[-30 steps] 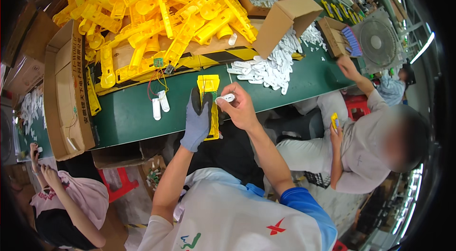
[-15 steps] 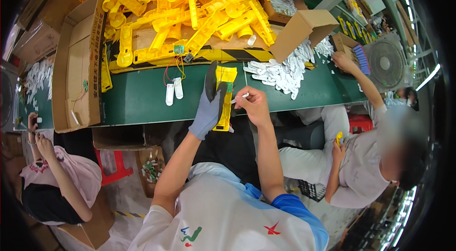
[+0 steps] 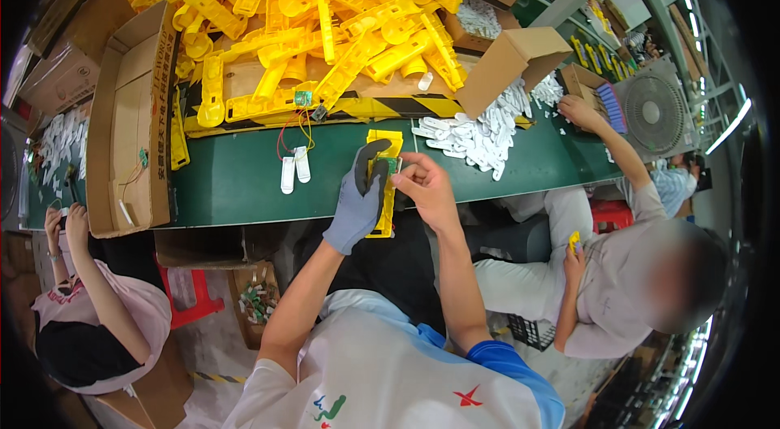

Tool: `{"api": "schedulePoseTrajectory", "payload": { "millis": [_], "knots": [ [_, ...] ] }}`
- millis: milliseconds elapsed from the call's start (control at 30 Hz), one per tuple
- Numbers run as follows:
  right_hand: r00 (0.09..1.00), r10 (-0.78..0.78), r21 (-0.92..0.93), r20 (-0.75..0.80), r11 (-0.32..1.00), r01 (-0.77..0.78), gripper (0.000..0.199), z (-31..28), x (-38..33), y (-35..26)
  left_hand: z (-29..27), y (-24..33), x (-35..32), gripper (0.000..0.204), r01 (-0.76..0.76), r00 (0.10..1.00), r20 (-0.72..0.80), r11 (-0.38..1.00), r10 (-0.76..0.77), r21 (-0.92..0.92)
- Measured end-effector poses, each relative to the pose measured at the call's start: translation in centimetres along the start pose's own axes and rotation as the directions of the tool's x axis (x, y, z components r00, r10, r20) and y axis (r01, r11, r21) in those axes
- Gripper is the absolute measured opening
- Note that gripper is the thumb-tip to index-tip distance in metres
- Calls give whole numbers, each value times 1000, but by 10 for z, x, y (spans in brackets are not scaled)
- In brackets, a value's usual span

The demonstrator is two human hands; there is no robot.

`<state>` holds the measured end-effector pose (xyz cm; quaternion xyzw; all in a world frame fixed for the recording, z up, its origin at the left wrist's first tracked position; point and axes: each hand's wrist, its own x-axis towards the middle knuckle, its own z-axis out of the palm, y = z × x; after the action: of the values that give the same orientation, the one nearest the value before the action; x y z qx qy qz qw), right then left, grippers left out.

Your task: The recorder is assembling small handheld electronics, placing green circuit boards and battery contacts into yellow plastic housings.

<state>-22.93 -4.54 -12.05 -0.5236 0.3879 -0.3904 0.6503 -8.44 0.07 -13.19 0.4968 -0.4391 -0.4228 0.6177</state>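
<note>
A long yellow plastic part (image 3: pixel 384 185) is gripped upright-ish by the gloved left hand (image 3: pixel 357 197) over the near edge of the green table (image 3: pixel 236 177), while the bare right hand (image 3: pixel 426 189) is pinched on something tiny at it. Further back, the table is buried under a heap of yellow parts (image 3: pixel 325 23), flanked by cardboard boxes (image 3: pixel 122 120) and small white pieces (image 3: pixel 479 136), with a fan (image 3: pixel 654 112) seen off right.

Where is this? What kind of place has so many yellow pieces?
Probably a factory assembly line: a heap of yellow plastic parts, cardboard boxes, and people working along a green bench.
</note>
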Motion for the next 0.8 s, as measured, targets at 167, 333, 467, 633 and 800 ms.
{"api": "schedulePoseTrajectory", "payload": {
  "millis": [167,333,467,633,800],
  "knots": [
    [998,-19,22,-52,1000,21,38,8,-6,-1,2,0,0,29,-12,1000,-13,1000,12,12],
    [982,-186,-23,21,982,187,41,5,-6,7,1,-6,0,34,-31,999,46,986,24,163],
    [989,-145,-83,35,986,148,41,5,-10,1,0,-6,0,34,-120,991,79,965,104,234],
    [980,-198,-94,0,976,197,41,9,-14,7,3,-4,2,29,-86,995,74,966,70,245],
    [977,-212,-108,-28,972,208,41,12,-16,9,4,-6,0,26,-63,996,71,965,46,257]
  ]
}}
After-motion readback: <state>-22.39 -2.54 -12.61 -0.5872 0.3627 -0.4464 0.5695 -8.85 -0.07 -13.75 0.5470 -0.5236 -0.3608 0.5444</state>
